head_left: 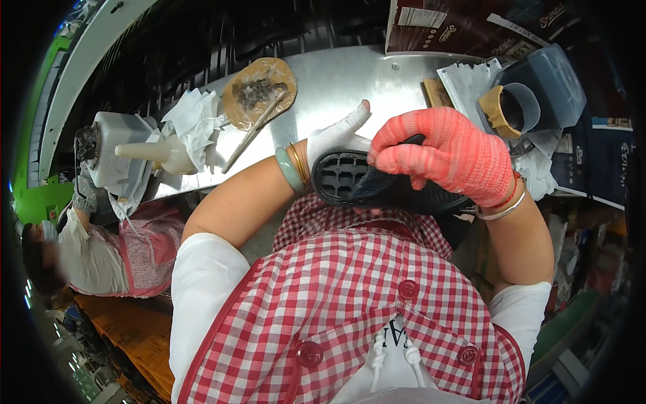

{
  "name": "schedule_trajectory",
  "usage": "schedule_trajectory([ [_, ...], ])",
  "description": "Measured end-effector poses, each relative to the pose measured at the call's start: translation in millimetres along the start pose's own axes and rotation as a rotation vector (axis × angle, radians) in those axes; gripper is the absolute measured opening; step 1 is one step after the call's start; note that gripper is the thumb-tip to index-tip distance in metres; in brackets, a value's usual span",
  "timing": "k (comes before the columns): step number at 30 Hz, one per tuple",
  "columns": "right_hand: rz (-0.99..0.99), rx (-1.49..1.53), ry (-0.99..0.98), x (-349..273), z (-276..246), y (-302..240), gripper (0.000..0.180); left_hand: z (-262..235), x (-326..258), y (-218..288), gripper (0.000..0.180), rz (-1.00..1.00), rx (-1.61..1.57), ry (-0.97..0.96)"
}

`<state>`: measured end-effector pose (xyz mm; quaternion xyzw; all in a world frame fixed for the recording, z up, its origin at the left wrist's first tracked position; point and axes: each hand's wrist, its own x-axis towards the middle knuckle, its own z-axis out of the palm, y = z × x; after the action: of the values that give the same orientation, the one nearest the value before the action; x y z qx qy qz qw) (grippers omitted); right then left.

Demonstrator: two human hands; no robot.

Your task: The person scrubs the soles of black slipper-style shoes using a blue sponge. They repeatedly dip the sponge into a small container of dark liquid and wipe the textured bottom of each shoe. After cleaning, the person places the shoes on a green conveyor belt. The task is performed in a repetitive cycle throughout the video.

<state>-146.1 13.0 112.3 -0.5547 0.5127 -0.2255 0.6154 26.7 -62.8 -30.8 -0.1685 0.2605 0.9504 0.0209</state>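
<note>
Two hands are clamped on a black sole (350,178) with a grid pattern, above the bench (336,81): left hand (334,138) white-gloved, right hand (451,158) red-gloved. Dark boxes (464,27) with white labels are stacked behind.

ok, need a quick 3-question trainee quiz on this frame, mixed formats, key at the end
1. Multiple choice: what do both hands hold over the lap? A) a black shoe sole B) a glue bottle C) a paper cup

2. True or false: the right hand wears a white glove.

3. Fill in: the pale squeeze bottle lies on the metal table to the person's ____ side.

Key
1. A. The black shoe sole is gripped by the left hand at one end and the right hand over the other.
2. False. The right hand's glove is red; the left hand's is white.
3. Left. The squeeze bottle lies on the metal table beside crumpled white paper.
</note>
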Motion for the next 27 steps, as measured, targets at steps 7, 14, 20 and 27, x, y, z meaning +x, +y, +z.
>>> schedule_trajectory([
  [7, 0.030, 0.093, 0.079, -30.8, -18.4, 24.4, 0.018, 15.5, -6.1, 8.2, 0.104, -0.095, 0.075, -0.101],
  [14, -0.030, 0.243, 0.474, -78.4, -42.9, 58.8, 0.020, 17.3, -21.0, 19.4, 0.075, 0.041, -0.035, 0.007],
  [20, -0.281, 0.250, 1.156, -107.0, -77.4, 58.8, 0.025, -1.2, -35.5, 45.9, 0.056, 0.767, 0.057, 0.004],
  [27, -0.158, 0.120, 1.320, -103.0, -106.1, 88.0, 0.028, 16.0, -40.3, -1.2, 0.069, 0.628, -0.390, 0.077],
])
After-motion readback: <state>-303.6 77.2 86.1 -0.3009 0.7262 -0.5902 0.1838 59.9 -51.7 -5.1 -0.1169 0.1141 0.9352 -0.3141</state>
